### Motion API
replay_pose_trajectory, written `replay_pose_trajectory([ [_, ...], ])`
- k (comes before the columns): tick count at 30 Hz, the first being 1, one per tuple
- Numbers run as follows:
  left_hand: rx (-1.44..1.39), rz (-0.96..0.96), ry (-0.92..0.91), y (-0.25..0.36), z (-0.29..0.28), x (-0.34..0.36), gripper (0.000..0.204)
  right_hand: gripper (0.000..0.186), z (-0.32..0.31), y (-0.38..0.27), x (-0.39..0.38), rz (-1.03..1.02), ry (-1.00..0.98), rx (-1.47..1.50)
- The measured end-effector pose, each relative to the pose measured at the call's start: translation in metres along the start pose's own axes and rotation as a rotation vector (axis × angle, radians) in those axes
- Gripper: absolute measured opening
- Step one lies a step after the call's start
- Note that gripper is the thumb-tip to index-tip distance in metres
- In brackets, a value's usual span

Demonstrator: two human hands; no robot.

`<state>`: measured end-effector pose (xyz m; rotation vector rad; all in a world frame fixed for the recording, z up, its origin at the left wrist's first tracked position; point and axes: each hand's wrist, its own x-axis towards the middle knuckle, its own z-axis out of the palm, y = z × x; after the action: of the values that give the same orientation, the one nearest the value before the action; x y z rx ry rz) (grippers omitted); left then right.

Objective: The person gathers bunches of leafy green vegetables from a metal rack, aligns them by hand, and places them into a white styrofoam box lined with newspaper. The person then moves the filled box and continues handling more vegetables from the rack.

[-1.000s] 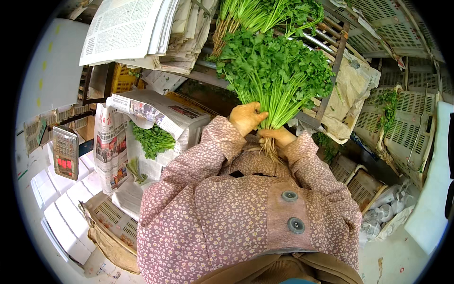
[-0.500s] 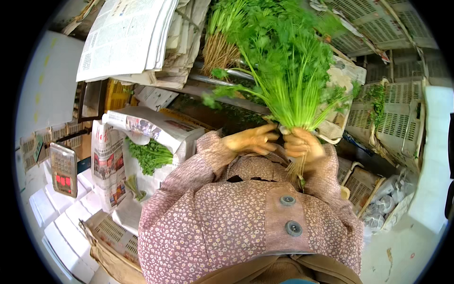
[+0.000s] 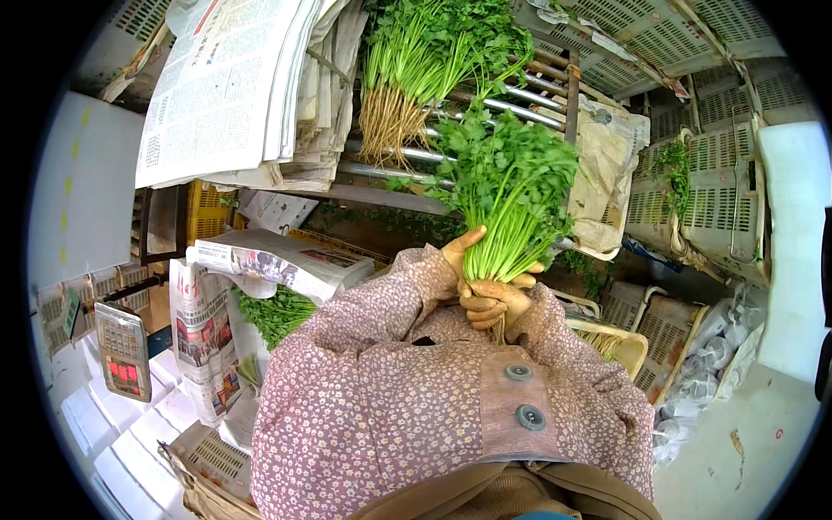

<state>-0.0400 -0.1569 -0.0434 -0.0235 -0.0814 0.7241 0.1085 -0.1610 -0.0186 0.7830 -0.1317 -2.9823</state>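
Observation:
Before my chest I hold a bunch of coriander-like leafy greens (image 3: pixel 520 191), leaves pointing away and thin stems toward me. My left hand (image 3: pixel 455 253) wraps round the left side of the stems, its thumb on top and the other fingers partly hidden behind. My right hand (image 3: pixel 498 303) is closed round the stem bases just above the roots, its fingers curled in front. A few pale roots hang below it. Farther off, a larger heap of the same greens (image 3: pixel 425 65) with long brown roots lies on a rack of metal bars (image 3: pixel 511 108).
A stack of newspapers (image 3: pixel 225 87) lies at the far left. Below it, a newspaper-lined container (image 3: pixel 204 329) holds more greens (image 3: pixel 276 314). A keypad panel with red lit digits (image 3: pixel 123 351) stands at left. Plastic crates (image 3: pixel 702 195) line the right side, near filled clear bags (image 3: pixel 715 355).
The bunch has come down and nearer, off the rack's heap, and tilts less widely. My left hand, earlier apart with loose fingers, now grips the stems; my right hand moved left.

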Motion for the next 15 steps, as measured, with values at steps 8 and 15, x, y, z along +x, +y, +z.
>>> replay_pose_trajectory([
  [8,0.389,-0.02,0.534,0.005,0.094,-0.02,0.038,0.041,0.038,-0.011,-0.03,-0.014,0.144,-0.933],
  [15,0.364,0.221,0.689,-0.022,-0.009,-0.022,0.033,0.08,-0.034,-0.075,-0.038,-0.433,0.544,-0.786],
])
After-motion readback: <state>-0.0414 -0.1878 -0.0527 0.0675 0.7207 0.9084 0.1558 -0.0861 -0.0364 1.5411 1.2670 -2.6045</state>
